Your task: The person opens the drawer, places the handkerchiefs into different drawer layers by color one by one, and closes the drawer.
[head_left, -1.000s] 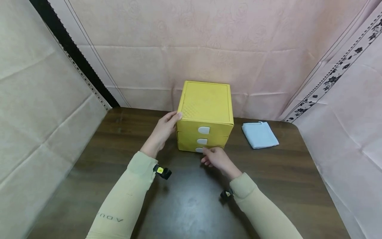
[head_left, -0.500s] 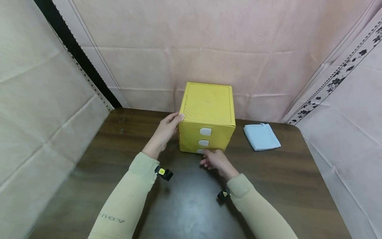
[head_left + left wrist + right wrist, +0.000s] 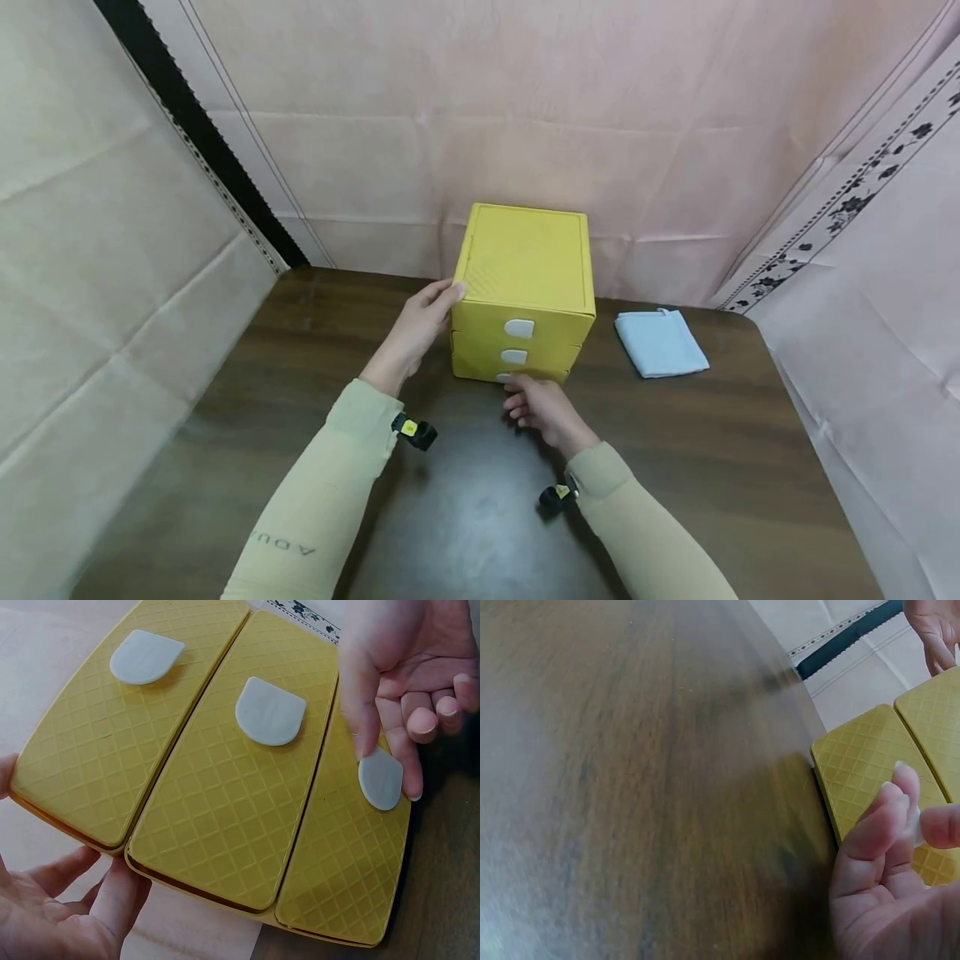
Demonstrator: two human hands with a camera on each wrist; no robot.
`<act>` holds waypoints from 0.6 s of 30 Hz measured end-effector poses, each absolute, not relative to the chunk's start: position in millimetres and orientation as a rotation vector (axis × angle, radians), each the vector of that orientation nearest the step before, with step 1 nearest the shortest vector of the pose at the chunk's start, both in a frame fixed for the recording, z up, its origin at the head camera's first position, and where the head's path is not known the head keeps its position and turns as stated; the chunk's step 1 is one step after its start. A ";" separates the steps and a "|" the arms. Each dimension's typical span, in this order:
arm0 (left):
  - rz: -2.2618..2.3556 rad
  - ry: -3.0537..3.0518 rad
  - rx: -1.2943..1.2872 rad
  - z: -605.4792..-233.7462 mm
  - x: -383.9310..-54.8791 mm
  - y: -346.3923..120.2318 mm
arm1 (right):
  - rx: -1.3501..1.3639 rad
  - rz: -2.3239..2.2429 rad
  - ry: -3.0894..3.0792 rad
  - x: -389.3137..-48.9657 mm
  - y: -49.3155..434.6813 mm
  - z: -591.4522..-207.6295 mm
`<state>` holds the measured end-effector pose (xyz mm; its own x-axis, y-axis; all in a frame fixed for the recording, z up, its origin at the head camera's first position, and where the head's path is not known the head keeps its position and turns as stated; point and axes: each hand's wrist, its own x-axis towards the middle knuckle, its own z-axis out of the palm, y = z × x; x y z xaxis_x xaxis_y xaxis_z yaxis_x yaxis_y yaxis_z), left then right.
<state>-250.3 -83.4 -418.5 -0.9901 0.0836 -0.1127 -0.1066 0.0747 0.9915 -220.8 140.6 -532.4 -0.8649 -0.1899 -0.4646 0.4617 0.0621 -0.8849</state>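
Observation:
A yellow drawer box (image 3: 527,254) stands on the table with its drawers stacked, each with a white tab handle. In the head view my left hand (image 3: 420,329) rests against the box's left side, thumb at the upper front corner. The left wrist view shows the fingers of that hand (image 3: 71,907) touching the side. Low at the front, my right hand (image 3: 547,408) pinches the bottom handle (image 3: 380,778) between thumb and index finger, the other fingers loosely curled. The middle handle (image 3: 270,711) and top handle (image 3: 146,656) are untouched. All drawer fronts look flush.
A folded light-blue cloth (image 3: 662,343) lies on the table right of the box. The dark wooden table (image 3: 480,517) reaches to pale curtains (image 3: 360,150) behind and at both sides. Each sleeve carries a small black wrist camera (image 3: 415,432).
The head view has shifted slightly. My right wrist has turned a little and moved slightly left, its pinch still on the bottom handle. The left hand keeps its place on the box.

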 end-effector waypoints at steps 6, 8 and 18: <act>2.030 2.218 -0.023 -416.7 -248.4 -84.1 | 0.273 -1.867 1.874 -215.3 140.2 -532.2; 2.037 2.225 -0.025 -415.4 -248.2 -83.7 | 0.267 -1.862 1.874 -212.2 140.1 -530.9; 2.030 2.207 -0.045 -417.3 -248.9 -83.8 | 0.238 -1.787 1.864 -189.0 143.6 -536.4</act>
